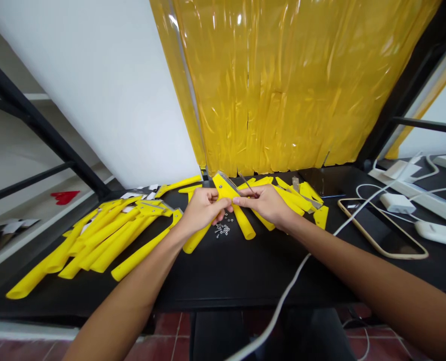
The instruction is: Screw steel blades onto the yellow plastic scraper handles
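Observation:
Between my two hands is a yellow handle (pixel 244 223) with a hollow tube end and a flat angled head, which bears a small screw and a thin metal blade along its edge. My left hand (pixel 203 206) is closed, its thumb and fingers pinching the head from the left. Closed on the right side of the same head is my right hand (pixel 267 203). A thin dark rod (pixel 247 184) sticks up from the right hand's fingers; its kind is unclear. Just below lie small screws and nuts (pixel 223 229) in a loose pile on the black tabletop (pixel 268 281).
A heap of similar yellow handles (pixel 106 233) lies at left, with more yellow pieces (pixel 290 198) at right. Further right are a phone (pixel 383 228), white chargers (pixel 398 203) and a power strip (pixel 426 193). A white cable (pixel 294 281) crosses the front edge. Yellow plastic strips (pixel 283 90) hang behind.

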Demonstrator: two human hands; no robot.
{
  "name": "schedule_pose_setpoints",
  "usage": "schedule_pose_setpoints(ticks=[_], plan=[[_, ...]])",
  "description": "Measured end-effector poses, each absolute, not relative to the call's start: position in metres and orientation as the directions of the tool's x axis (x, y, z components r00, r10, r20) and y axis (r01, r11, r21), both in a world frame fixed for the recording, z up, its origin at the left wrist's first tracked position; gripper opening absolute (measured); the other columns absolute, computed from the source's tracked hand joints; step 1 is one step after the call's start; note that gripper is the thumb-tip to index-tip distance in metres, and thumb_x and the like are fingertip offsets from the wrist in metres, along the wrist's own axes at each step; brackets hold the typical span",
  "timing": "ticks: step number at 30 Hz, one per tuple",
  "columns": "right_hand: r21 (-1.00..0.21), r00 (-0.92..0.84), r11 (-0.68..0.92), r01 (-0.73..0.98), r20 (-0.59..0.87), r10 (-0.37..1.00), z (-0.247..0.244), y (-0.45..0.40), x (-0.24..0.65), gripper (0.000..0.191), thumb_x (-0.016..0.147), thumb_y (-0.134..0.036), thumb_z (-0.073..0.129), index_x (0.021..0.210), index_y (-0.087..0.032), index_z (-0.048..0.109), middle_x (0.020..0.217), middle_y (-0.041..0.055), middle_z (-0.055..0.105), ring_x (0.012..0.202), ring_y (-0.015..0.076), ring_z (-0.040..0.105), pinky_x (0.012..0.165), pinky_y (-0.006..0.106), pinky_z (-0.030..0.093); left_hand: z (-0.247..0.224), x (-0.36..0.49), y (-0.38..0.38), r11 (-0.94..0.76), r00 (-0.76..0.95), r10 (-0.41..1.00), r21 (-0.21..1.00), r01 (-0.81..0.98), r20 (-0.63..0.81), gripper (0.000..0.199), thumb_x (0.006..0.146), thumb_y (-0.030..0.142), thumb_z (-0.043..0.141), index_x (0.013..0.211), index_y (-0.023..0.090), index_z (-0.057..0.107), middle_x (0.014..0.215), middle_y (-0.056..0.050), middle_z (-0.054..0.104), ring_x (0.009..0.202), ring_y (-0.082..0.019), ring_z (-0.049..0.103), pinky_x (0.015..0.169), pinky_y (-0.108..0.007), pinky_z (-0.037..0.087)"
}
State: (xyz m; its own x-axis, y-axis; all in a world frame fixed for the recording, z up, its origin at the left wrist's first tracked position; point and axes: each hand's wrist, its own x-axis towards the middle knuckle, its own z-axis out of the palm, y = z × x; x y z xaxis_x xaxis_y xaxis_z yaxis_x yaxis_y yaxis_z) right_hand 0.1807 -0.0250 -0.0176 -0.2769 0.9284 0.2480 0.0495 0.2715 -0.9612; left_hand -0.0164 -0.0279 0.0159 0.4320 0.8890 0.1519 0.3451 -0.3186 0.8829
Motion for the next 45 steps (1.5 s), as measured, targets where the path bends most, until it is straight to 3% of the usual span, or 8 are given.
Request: schedule_pose_setpoints(ticks=[8, 13, 17, 26, 31, 35, 38, 45], plan=[[-0.992, -0.252, 0.093, -0.089, 0.113, 0.961, -0.013, -0.026, 0.177, 0.027, 0.067, -0.038, 0.083, 0.079, -0.015, 0.075, 0.064, -0.0012, 0.063, 0.061, 0.0103, 0.054, 0.064, 0.025, 0.044, 0.006, -0.012, -0.024, -0.431, 0.309, 0.89, 0.842, 0.325, 0.336, 0.032, 0.083, 0.03, 0.067, 0.107, 0.017, 0.051, 0.089, -0.005, 0.069, 0.052, -0.01, 0.062, 0.044, -0.021, 0.049], [-0.994, -0.112, 0.005, -0.106, 0.017, 0.994, -0.007, -0.028, 0.179, 0.029, 0.072, -0.04, 0.081, 0.072, -0.014, 0.069, 0.045, -0.0097, 0.033, 0.042, 0.0044, 0.021, 0.043, 0.026, 0.016, -0.001, -0.009, -0.027, -0.736, 0.308, 0.577, 0.318, 0.598, 0.757, 0.054, 0.082, 0.02, 0.071, 0.13, 0.021, 0.047, 0.146, -0.016, 0.043, 0.111, -0.024, 0.064, 0.081, -0.036, 0.06], [-0.973, -0.15, -0.021, -0.228, 0.014, 0.989, -0.01, -0.026, 0.18, 0.03, 0.072, -0.039, 0.081, 0.073, -0.014, 0.064, 0.046, -0.0115, 0.026, 0.042, 0.0035, 0.012, 0.042, 0.026, 0.006, -0.003, -0.01, -0.027, -0.788, 0.573, 0.404, -0.048, 0.614, 0.713, 0.035, 0.091, 0.012, 0.06, 0.125, 0.02, 0.056, 0.13, -0.012, 0.058, 0.123, -0.027, 0.055, 0.102, -0.046, 0.052], [-0.92, -0.215, -0.089, -0.381, -0.005, 0.977, -0.011, -0.027, 0.178, 0.032, 0.074, -0.039, 0.081, 0.074, -0.014, 0.061, 0.05, -0.0099, 0.033, 0.044, 0.0033, 0.012, 0.039, 0.022, 0.007, -0.006, -0.015, -0.022, -0.753, 0.667, 0.36, -0.218, 0.62, 0.653, 0.033, 0.094, 0.007, 0.051, 0.124, 0.015, 0.06, 0.121, -0.012, 0.066, 0.122, -0.025, 0.056, 0.095, -0.039, 0.055], [-0.915, -0.36, -0.166, -0.368, -0.024, 0.933, 0.0, -0.032, 0.175, 0.037, 0.086, -0.051, 0.065, 0.081, -0.015, 0.062, 0.08, 0.0045, 0.066, 0.043, 0.0025, 0.014, 0.038, 0.021, 0.007, -0.009, -0.018, -0.018, -0.759, 0.552, 0.431, -0.044, 0.65, 0.714, 0.013, 0.094, 0.015, 0.055, 0.101, 0.015, 0.066, 0.102, -0.01, 0.071, 0.098, -0.022, 0.066, 0.087, -0.038, 0.057], [-0.969, -0.227, 0.048, -0.244, 0.105, 0.968, 0.0, -0.031, 0.175, 0.038, 0.095, -0.052, 0.048, 0.106, -0.02, 0.065, 0.088, 0.0038, 0.064, 0.045, 0.0062, 0.028, 0.038, 0.021, 0.018, -0.008, -0.016, -0.014, -0.684, 0.218, 0.676, 0.489, 0.541, 0.704, 0.007, 0.084, 0.024, 0.069, 0.086, 0.018, 0.066, 0.089, -0.005, 0.072, 0.082, -0.019, 0.069, 0.07, -0.032, 0.06], [-0.88, -0.108, 0.45, 0.151, 0.438, 0.893, -0.005, -0.027, 0.18, 0.028, 0.096, -0.033, 0.051, 0.114, -0.021, 0.068, 0.093, 0.0057, 0.065, 0.062, 0.0122, 0.052, 0.053, 0.025, 0.042, -0.002, -0.016, -0.011, -0.459, 0.054, 0.886, 0.855, 0.24, 0.46, 0.02, 0.076, 0.032, 0.077, 0.082, 0.017, 0.064, 0.081, -0.003, 0.072, 0.069, -0.019, 0.069, 0.052, -0.03, 0.06], [-0.451, -0.298, 0.76, 0.469, 0.729, 0.616, -0.01, -0.03, 0.186, 0.037, 0.1, -0.021, 0.043, 0.128, -0.025, 0.066, 0.103, 0.0077, 0.068, 0.092, 0.0196, 0.064, 0.085, 0.035, 0.051, 0.012, -0.02, -0.006, -0.266, -0.095, 0.96, 0.964, -0.017, 0.264, 0.026, 0.063, 0.028, 0.084, 0.075, 0.015, 0.065, 0.072, -0.001, 0.069, 0.053, -0.015, 0.065, 0.047, -0.032, 0.06]])
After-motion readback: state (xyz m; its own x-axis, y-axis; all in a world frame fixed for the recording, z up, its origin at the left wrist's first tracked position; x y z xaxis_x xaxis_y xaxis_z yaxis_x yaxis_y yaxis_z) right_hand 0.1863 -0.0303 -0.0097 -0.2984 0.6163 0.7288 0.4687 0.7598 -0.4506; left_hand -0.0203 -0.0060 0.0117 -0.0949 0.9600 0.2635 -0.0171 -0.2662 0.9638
